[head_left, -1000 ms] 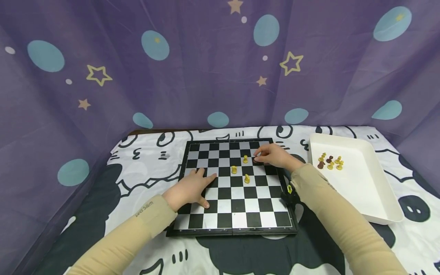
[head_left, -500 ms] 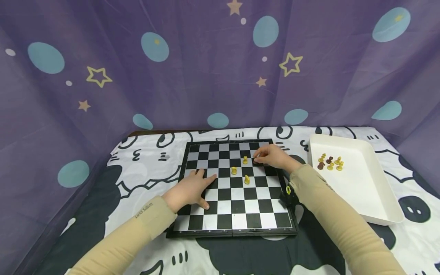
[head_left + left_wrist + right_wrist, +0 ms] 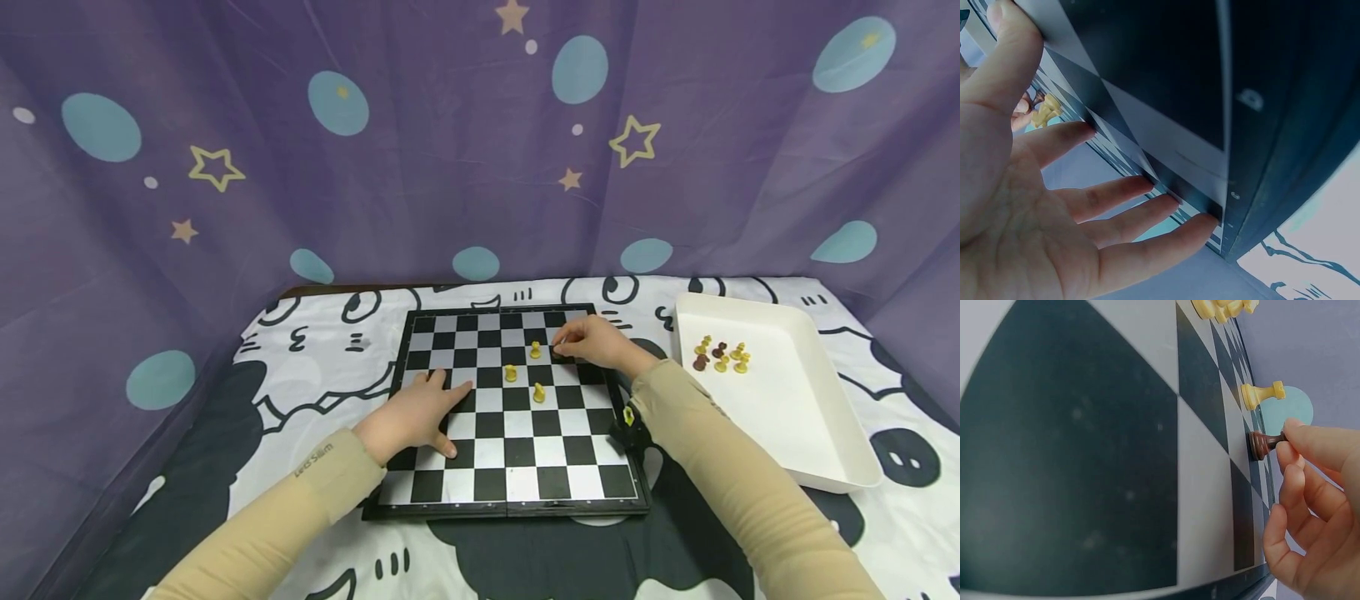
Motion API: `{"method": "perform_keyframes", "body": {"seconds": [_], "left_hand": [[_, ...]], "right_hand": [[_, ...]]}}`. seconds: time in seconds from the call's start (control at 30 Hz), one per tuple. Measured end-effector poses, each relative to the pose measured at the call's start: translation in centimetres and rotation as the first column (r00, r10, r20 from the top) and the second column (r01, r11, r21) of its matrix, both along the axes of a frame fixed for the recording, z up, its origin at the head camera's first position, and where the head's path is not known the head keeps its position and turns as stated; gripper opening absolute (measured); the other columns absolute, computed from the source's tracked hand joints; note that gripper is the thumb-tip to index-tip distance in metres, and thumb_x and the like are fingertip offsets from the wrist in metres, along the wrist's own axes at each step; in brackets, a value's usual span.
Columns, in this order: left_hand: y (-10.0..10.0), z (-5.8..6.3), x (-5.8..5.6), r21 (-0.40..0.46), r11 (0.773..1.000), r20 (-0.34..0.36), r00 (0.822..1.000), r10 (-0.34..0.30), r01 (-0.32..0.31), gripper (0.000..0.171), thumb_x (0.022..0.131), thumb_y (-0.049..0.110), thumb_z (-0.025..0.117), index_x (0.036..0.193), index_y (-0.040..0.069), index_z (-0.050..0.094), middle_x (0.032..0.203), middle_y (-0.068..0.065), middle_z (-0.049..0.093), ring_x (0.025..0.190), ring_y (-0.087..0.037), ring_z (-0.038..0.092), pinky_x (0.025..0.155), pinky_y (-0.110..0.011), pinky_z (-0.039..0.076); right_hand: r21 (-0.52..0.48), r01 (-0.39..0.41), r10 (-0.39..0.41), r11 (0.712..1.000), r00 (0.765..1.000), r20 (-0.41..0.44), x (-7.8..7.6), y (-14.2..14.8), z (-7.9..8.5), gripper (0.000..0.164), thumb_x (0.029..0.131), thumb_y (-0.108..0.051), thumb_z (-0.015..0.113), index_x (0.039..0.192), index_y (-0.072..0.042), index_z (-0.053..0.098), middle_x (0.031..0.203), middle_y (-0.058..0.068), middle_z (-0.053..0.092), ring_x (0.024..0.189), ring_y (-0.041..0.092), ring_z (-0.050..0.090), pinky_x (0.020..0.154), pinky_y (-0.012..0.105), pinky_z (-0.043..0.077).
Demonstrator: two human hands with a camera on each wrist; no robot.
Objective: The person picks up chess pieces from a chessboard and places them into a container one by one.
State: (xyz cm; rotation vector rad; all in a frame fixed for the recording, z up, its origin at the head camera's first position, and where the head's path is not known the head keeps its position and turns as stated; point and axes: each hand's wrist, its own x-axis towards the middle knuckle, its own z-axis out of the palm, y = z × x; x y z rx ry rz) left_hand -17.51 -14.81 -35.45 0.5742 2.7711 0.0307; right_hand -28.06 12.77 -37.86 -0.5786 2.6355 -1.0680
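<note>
My right hand [image 3: 596,340] pinches the top of a dark brown chess piece [image 3: 1261,446] between thumb and forefinger. The piece stands upright with its base at the chessboard [image 3: 518,423]; its head is hidden by the fingertips. Beside it stands a yellow rook [image 3: 1263,394]. Two more yellow pieces stand nearer on the board, one a yellow chess piece [image 3: 511,372] and the other a yellow knight [image 3: 539,392]. On the board's left side my left hand [image 3: 416,414] rests with fingers spread, fingertips on the squares, as the left wrist view [image 3: 1104,212] also shows.
A white tray [image 3: 795,417] stands right of the board, with several yellow chess pieces [image 3: 741,358] and a couple of dark brown ones [image 3: 701,362] near its far left corner. A cartoon-print cloth [image 3: 315,350] covers the table. Behind hangs a purple curtain [image 3: 420,183].
</note>
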Motion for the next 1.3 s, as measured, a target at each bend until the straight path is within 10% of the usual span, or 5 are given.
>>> {"method": "perform_keyframes", "body": {"seconds": [1.3], "left_hand": [[0.0, 0.0, 0.0, -0.018, 1.000, -0.007, 1.000, -0.003, 0.003, 0.097, 0.064, 0.040, 0.083, 0.145, 0.013, 0.039, 0.133, -0.026, 0.043, 0.119, -0.043, 0.044, 0.096, -0.050, 0.044]], "right_hand": [[-0.011, -0.054, 0.052, 0.998, 0.995, -0.087, 2.0, 0.8, 1.4, 0.020, 0.090, -0.015, 0.064, 0.105, -0.003, 0.070, 0.084, 0.007, 0.070, 0.069, 0.014, 0.057, 0.061, 0.028, 0.045]]}}
